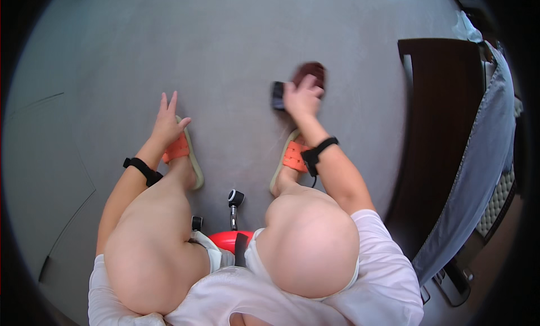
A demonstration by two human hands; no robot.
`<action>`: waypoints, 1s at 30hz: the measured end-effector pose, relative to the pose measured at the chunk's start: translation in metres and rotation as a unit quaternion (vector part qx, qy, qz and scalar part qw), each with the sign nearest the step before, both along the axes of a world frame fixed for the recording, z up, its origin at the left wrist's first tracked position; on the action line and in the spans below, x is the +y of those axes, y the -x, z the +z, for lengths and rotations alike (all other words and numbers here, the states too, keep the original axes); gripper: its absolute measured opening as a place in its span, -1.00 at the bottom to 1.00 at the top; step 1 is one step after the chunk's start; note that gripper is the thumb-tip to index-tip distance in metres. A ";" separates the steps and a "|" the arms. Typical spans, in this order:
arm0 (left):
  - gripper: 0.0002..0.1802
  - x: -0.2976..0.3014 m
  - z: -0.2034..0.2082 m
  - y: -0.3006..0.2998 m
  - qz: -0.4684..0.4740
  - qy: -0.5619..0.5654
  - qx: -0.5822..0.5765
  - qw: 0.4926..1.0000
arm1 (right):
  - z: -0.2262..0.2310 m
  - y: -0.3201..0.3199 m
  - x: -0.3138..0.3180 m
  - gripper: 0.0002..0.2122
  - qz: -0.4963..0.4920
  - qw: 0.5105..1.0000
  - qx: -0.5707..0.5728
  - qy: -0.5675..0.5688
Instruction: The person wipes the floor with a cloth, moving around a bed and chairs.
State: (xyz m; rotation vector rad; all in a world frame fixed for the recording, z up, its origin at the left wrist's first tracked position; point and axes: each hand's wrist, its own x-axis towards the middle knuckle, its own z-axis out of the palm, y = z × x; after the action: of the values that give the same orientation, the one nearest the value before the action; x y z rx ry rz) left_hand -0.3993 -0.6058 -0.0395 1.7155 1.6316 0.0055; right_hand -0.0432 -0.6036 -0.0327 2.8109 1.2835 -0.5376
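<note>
My right hand (304, 98) is out ahead of my right foot, fingers bent over a dark reddish-brown rounded thing (316, 70). A black boxy piece (278, 95) shows at the left of that hand. Motion blurs both, so their kind and whether they are joined cannot be made out. Over the front of my left foot hovers my left hand (167, 122), its fingers spread and nothing in it. Orange slippers with pale soles are on my feet, the left slipper (179, 148) partly behind the left hand and the right slipper (293, 155) below the right hand.
Grey floor (225, 45) spreads around my feet. Between my legs shows a red seat (225, 240) with a caster (235, 199) in front. To the right stands a dark brown panel (444, 101) with grey-blue cloth (478, 168) beside it. Black bands circle both forearms.
</note>
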 end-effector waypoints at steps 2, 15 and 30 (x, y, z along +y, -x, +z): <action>-0.02 -0.001 -0.008 0.006 0.022 -0.011 0.000 1.000 | -0.003 0.079 0.021 -0.18 0.155 0.983 0.090 0.040; -0.16 0.031 -0.001 -0.011 -0.272 -0.103 0.063 0.955 | -0.007 0.079 -0.023 -0.29 0.496 0.866 0.061 0.022; -0.29 0.053 -0.068 0.175 0.283 0.011 0.226 0.932 | 0.015 0.074 -0.004 -0.23 0.463 0.862 0.133 0.158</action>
State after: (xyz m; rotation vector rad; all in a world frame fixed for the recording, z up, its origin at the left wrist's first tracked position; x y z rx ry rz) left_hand -0.5745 -0.5529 -0.1073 1.2232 2.4144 -0.1375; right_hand -0.1175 -0.6073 -0.0173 1.5919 2.1070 -0.9394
